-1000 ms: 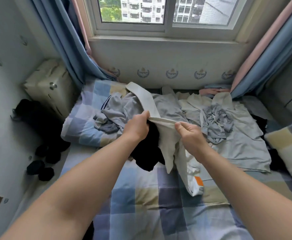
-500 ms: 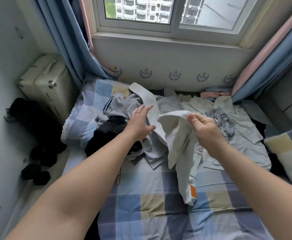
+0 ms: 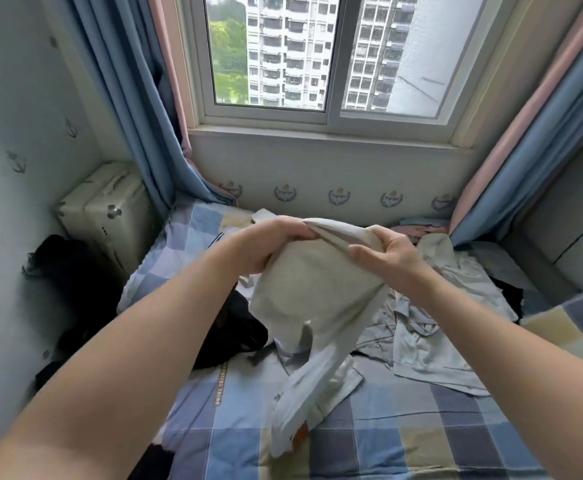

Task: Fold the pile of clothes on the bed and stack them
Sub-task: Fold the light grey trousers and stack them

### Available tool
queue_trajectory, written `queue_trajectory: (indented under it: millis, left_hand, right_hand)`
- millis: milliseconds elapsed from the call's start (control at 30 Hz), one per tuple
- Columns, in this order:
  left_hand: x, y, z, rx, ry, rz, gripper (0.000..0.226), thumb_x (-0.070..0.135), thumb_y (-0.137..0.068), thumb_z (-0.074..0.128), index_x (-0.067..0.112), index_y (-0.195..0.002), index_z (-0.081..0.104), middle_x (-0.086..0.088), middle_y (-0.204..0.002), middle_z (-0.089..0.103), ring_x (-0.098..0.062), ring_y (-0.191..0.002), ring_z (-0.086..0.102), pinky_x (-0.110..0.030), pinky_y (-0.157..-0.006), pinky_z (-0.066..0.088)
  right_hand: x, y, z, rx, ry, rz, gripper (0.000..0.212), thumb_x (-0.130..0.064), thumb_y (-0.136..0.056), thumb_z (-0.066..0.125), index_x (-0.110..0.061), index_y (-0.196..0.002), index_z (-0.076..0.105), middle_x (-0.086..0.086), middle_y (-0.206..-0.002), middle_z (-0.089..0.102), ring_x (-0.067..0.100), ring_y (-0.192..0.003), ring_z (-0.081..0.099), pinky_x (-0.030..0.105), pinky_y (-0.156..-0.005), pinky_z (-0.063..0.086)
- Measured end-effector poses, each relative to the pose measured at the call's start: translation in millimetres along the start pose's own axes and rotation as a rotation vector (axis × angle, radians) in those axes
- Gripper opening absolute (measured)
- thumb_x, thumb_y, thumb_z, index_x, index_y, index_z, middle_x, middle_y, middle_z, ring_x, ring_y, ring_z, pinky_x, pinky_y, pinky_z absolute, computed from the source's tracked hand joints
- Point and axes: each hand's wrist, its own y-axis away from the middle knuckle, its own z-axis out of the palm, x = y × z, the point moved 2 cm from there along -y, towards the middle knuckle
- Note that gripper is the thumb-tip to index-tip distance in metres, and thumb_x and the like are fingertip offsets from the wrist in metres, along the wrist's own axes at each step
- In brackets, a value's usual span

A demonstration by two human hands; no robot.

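Note:
A cream-white garment (image 3: 314, 299) hangs in the air over the bed, its lower end with an orange tag trailing onto the checked sheet (image 3: 421, 431). My left hand (image 3: 266, 244) grips its top edge on the left. My right hand (image 3: 390, 251) pinches the same edge just to the right, thumb on the near side. Behind and below the garment lies the pile: grey and pale shirts (image 3: 439, 327) to the right, a black garment (image 3: 234, 327) to the left. Much of the pile is hidden by the raised cloth and my arms.
A cream suitcase (image 3: 106, 209) stands left of the bed, dark items (image 3: 65, 271) on the floor beside it. Blue curtains (image 3: 137, 109) frame the window (image 3: 321, 53) ahead. A checked pillow (image 3: 574, 327) lies at the right edge.
Both hands rose with the cream garment, lifting it off the pile. My left hand, open half a second ago, has taken hold of the top edge again next to my right hand.

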Motion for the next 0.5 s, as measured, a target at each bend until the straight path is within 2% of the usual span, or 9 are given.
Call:
queue_trajectory:
  millis: [67,100,167,233,267,333,400,500]
  left_hand:
    - [21.0,11.7,19.4,-0.001,-0.057,0.075,0.037,0.022,-0.086,0.067,-0.002,-0.114,0.065,-0.015,-0.101,0.065,-0.028,-0.09,0.062,-0.037,-0.082,0.049]
    - [31.1,17.4,32.9,0.016,-0.079,0.125,0.035,0.022,-0.089,0.069,-0.002,-0.114,0.067,-0.013,-0.099,0.066,-0.025,-0.088,0.063,-0.034,-0.081,0.051]
    - [47.8,26.1,67.7,0.061,-0.111,0.196,0.015,0.022,-0.096,0.066,0.01,-0.092,0.074,-0.001,-0.082,0.068,-0.015,-0.073,0.064,-0.025,-0.069,0.052]
    - [61.8,28.9,109.1,0.097,-0.163,0.266,0.028,0.02,-0.098,0.064,0.021,-0.07,0.068,0.006,-0.068,0.061,-0.008,-0.061,0.058,-0.021,-0.059,0.048]
    - [67.0,26.9,129.8,0.106,-0.188,0.302,0.03,0.019,-0.098,0.064,0.022,-0.068,0.067,0.007,-0.066,0.059,-0.007,-0.06,0.056,-0.02,-0.058,0.047]
    - [77.5,24.8,174.0,0.124,-0.182,0.371,0.026,0.019,-0.097,0.066,0.019,-0.072,0.066,0.005,-0.068,0.056,-0.009,-0.061,0.053,-0.021,-0.058,0.046]
    - [85.3,20.8,199.3,0.144,-0.14,0.444,0.023,0.02,-0.096,0.067,0.015,-0.073,0.063,0.002,-0.07,0.052,-0.011,-0.062,0.05,-0.022,-0.058,0.043]
    - [92.1,11.3,229.6,0.275,-0.135,0.516,0.029,0.021,-0.096,0.067,0.001,-0.078,0.058,-0.006,-0.07,0.049,-0.018,-0.062,0.047,-0.027,-0.059,0.04]
  right_hand:
    - [10.8,10.9,-14.5,-0.075,-0.048,0.04,0.04,-0.037,-0.07,0.085,-0.017,-0.103,0.072,0.0,-0.093,0.076,0.012,-0.081,0.068,0.034,-0.077,0.056]
    - [17.1,16.7,-22.0,-0.097,-0.053,0.04,0.041,-0.037,-0.068,0.086,-0.019,-0.103,0.074,0.003,-0.097,0.076,0.016,-0.085,0.069,0.039,-0.08,0.057]
    - [32.8,29.5,-38.2,-0.1,0.008,0.02,0.033,-0.042,-0.069,0.085,-0.024,-0.094,0.074,0.004,-0.092,0.075,0.02,-0.084,0.07,0.044,-0.079,0.057]
    - [52.9,43.6,-55.1,-0.062,0.125,0.025,0.019,-0.041,-0.076,0.079,-0.024,-0.083,0.074,0.002,-0.082,0.074,0.024,-0.081,0.069,0.042,-0.072,0.055]
    - [65.3,50.2,-64.1,-0.041,0.163,0.054,0.015,-0.035,-0.082,0.076,-0.02,-0.081,0.073,0.003,-0.081,0.072,0.026,-0.081,0.067,0.039,-0.069,0.052]
    - [89.6,68.4,-85.0,-0.047,0.226,0.134,0.016,-0.023,-0.09,0.068,-0.008,-0.085,0.071,0.006,-0.082,0.068,0.024,-0.077,0.06,0.032,-0.063,0.044]
    - [112.7,80.8,-101.6,-0.04,0.249,0.2,0.018,-0.015,-0.092,0.06,-0.002,-0.08,0.066,0.007,-0.076,0.062,0.023,-0.072,0.051,0.032,-0.06,0.036]
    - [136.9,103.7,-143.1,-0.051,0.118,0.239,0.018,-0.002,-0.094,0.056,-0.004,-0.078,0.064,0.007,-0.077,0.06,0.023,-0.077,0.052,0.031,-0.064,0.038]
